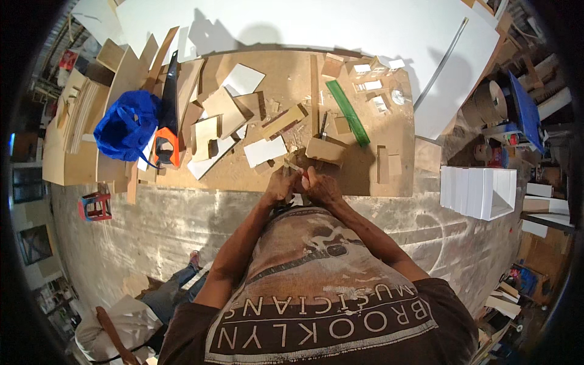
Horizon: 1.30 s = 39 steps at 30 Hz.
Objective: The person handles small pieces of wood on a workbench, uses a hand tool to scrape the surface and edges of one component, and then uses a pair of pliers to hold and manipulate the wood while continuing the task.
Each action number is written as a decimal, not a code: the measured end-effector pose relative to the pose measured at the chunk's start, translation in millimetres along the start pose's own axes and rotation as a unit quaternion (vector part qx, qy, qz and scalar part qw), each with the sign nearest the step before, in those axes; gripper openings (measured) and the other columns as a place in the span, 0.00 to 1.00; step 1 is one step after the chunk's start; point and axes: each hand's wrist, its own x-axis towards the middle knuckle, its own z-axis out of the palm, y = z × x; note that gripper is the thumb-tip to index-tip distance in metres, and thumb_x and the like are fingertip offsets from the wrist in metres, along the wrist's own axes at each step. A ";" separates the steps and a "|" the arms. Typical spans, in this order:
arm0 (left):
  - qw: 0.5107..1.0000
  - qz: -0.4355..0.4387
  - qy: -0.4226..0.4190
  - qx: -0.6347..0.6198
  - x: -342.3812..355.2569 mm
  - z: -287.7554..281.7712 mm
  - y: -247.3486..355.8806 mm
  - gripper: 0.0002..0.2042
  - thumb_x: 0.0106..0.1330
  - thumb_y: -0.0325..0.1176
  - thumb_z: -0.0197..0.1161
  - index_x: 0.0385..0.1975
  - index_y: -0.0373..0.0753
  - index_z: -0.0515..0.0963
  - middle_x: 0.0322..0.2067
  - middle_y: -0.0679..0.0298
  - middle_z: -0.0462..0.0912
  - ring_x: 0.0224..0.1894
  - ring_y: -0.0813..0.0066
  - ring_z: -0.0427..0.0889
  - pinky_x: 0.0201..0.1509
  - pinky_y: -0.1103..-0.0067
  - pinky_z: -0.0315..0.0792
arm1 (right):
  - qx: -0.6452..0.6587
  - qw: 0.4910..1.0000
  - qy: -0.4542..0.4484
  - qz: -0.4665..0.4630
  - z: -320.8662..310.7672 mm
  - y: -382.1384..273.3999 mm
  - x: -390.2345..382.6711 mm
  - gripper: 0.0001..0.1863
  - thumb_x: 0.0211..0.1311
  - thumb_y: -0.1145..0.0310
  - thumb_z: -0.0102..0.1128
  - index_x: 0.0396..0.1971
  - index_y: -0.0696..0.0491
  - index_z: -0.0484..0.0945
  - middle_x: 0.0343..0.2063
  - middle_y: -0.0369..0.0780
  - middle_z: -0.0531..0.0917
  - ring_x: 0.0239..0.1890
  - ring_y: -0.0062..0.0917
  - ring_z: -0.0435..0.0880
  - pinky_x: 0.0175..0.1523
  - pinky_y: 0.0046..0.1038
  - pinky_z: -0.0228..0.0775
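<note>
Both arms are bare below the sleeves and extend forward, converging ahead of the torso. Left hand (280, 186) and right hand (323, 188) are close together, fingers curled inward, elbows bent and set outward. The exact finger closure is too small to determine.

The grey floor (155, 234) (stained) is lit unevenly.

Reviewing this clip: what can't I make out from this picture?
All in the head view:
- Exactly what is between the left hand and right hand: small, and partly covered by them.
- The inside of the blue bag: hidden by its own fabric.
- The rest of the co-worker at lower left: cut off by the lower edge.
- The slim dark tool's exact kind: too small.
</note>
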 end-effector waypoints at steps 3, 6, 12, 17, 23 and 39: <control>0.994 -0.091 -0.021 -0.049 1.3 -0.8 1.2 0.18 0.70 0.39 0.58 0.56 0.38 0.77 0.39 0.49 0.81 0.39 0.51 0.84 0.40 0.65 0.79 | -0.021 0.997 -0.055 0.047 -5.5 -6.6 2.6 0.17 0.73 0.55 0.45 0.38 0.56 0.69 0.24 0.54 0.83 0.30 0.53 0.85 0.37 0.53 0.75; 0.983 -0.171 -0.055 -0.038 10.3 -6.7 20.3 0.18 0.70 0.38 0.55 0.57 0.41 0.78 0.43 0.47 0.80 0.41 0.49 0.84 0.42 0.64 0.80 | -0.014 0.996 -0.065 0.058 -6.3 -4.0 1.6 0.19 0.74 0.53 0.42 0.38 0.56 0.69 0.24 0.54 0.83 0.30 0.53 0.85 0.36 0.53 0.75; 0.983 -0.174 -0.034 -0.046 6.2 -9.7 17.5 0.19 0.73 0.46 0.54 0.53 0.39 0.77 0.42 0.48 0.81 0.38 0.54 0.85 0.40 0.66 0.79 | -0.032 0.992 -0.090 0.083 -14.5 -15.8 2.9 0.19 0.75 0.52 0.40 0.39 0.54 0.68 0.25 0.56 0.83 0.32 0.55 0.84 0.38 0.55 0.75; 0.944 -0.261 0.019 -0.202 11.6 -5.2 16.4 0.24 0.68 0.52 0.64 0.42 0.32 0.76 0.28 0.56 0.84 0.25 0.67 0.84 0.27 0.72 0.77 | -0.045 0.990 -0.086 0.100 -19.4 -21.7 3.2 0.19 0.75 0.51 0.40 0.39 0.54 0.68 0.26 0.56 0.84 0.32 0.55 0.85 0.38 0.54 0.76; 0.984 -0.118 0.044 -0.127 3.0 5.4 -16.3 0.24 0.69 0.51 0.63 0.46 0.31 0.75 0.30 0.54 0.84 0.28 0.63 0.85 0.29 0.70 0.80 | -0.040 0.993 -0.077 0.082 -14.4 -22.5 4.0 0.21 0.75 0.51 0.40 0.39 0.56 0.69 0.25 0.56 0.84 0.31 0.55 0.85 0.38 0.55 0.76; 0.980 -0.120 0.000 -0.157 7.2 1.6 -16.6 0.25 0.71 0.50 0.61 0.58 0.37 0.71 0.38 0.58 0.81 0.33 0.70 0.81 0.36 0.73 0.77 | -0.007 0.988 -0.106 0.117 -29.0 -30.2 7.4 0.26 0.75 0.47 0.40 0.38 0.58 0.72 0.29 0.55 0.84 0.35 0.53 0.86 0.41 0.52 0.77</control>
